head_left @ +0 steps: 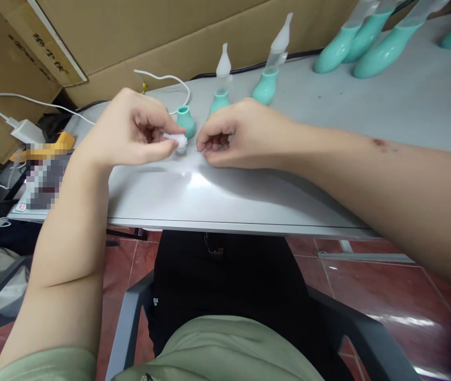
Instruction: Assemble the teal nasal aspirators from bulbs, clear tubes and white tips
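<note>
Green shirt [233,352]; left grip [130,129] pinching white piece [180,142]; right grip [249,132] curled, contents unclear; carton lettering [51,53] blurred

On the table [162,196], one bulb [186,123] stands left of the aspirators [265,87], cardboard [149,32] behind them

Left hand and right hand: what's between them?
In the head view: the small white piece the left hand pinches, then a narrow strip of table before the right hand. Behind stands an open green bulb.
</note>
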The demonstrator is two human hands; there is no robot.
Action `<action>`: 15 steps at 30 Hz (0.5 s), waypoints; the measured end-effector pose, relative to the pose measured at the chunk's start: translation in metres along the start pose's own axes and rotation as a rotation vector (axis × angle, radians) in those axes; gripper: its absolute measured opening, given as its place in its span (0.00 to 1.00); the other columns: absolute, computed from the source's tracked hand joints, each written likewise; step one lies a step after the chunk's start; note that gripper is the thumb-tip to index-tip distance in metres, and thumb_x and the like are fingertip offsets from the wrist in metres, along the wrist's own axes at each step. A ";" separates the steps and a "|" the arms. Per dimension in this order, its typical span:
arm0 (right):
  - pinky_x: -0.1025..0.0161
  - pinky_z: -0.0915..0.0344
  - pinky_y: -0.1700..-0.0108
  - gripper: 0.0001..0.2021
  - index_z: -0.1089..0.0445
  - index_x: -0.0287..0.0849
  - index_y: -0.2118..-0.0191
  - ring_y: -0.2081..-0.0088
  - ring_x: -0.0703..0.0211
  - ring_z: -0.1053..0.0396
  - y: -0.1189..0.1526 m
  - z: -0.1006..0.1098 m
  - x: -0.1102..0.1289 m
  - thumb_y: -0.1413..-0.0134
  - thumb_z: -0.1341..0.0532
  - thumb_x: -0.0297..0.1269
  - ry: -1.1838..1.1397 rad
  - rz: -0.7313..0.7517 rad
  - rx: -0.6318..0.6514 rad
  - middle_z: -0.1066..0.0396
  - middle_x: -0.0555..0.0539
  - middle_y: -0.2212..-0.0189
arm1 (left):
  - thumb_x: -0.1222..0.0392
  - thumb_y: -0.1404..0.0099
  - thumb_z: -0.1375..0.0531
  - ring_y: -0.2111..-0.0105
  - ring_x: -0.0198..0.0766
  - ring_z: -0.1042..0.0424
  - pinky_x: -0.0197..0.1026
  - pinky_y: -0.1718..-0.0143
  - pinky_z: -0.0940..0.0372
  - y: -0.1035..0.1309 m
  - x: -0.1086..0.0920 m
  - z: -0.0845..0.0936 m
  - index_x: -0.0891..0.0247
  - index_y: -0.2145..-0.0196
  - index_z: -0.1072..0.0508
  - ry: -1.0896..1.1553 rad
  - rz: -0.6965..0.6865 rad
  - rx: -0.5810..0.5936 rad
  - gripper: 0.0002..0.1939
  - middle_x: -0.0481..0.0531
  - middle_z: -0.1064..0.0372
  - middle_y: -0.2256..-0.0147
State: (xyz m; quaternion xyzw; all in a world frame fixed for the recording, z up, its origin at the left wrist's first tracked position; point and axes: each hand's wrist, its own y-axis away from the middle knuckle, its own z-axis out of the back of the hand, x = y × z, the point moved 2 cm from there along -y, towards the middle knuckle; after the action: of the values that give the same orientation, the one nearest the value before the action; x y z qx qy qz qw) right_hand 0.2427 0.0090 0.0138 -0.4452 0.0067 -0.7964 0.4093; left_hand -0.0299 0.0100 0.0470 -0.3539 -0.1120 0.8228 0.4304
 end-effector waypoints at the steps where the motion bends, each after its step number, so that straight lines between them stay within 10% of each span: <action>1: 0.60 0.34 0.59 0.21 0.17 0.46 0.71 0.68 0.61 0.30 0.000 -0.002 0.001 0.53 0.31 0.07 0.016 -0.007 0.012 0.23 0.55 0.73 | 0.45 0.34 0.17 0.78 0.41 0.32 0.51 0.76 0.36 0.001 -0.008 -0.002 0.48 0.58 0.02 -0.007 0.033 0.039 0.10 0.50 0.17 0.74; 10: 0.60 0.33 0.62 0.18 0.14 0.47 0.66 0.68 0.59 0.30 0.001 -0.008 -0.012 0.46 0.32 0.13 -0.078 -0.018 0.076 0.21 0.54 0.73 | 0.58 0.35 0.18 0.78 0.38 0.23 0.43 0.78 0.32 -0.003 -0.007 -0.013 0.52 0.65 0.06 0.076 0.249 0.377 0.03 0.47 0.13 0.73; 15: 0.61 0.31 0.60 0.18 0.13 0.44 0.65 0.67 0.61 0.28 -0.004 -0.004 -0.014 0.47 0.29 0.11 -0.100 -0.080 0.122 0.21 0.53 0.72 | 0.57 0.36 0.16 0.79 0.36 0.31 0.44 0.77 0.35 -0.002 -0.021 -0.012 0.57 0.59 0.04 0.076 0.287 0.276 0.08 0.45 0.20 0.77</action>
State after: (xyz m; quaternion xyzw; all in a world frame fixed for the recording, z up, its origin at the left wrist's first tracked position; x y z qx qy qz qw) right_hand 0.2408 0.0187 0.0030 -0.4587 -0.0803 -0.7877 0.4034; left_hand -0.0123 -0.0065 0.0494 -0.3345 0.0698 0.8692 0.3573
